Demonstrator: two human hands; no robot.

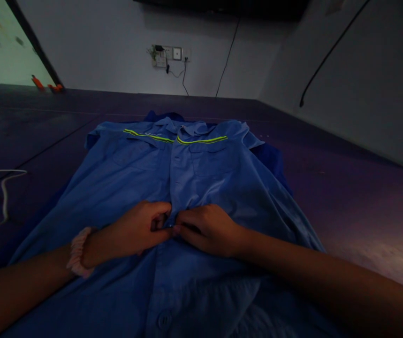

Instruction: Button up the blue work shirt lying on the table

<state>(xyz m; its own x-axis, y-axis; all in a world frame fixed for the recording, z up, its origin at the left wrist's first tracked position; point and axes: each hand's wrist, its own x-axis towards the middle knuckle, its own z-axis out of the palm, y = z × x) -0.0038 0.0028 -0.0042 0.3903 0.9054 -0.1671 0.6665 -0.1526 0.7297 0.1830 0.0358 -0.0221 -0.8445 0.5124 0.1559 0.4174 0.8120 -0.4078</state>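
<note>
On the blue shirt (pixel 194 173), both hands, seemingly pinching its placket.

button hidden beneath fingertips (pixel 168 228), shirt (pixel 187 178) hem cut off below

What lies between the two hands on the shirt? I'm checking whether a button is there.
Head view: left hand and right hand meet fingertip to fingertip over the blue shirt's placket; any button is hidden.
</note>
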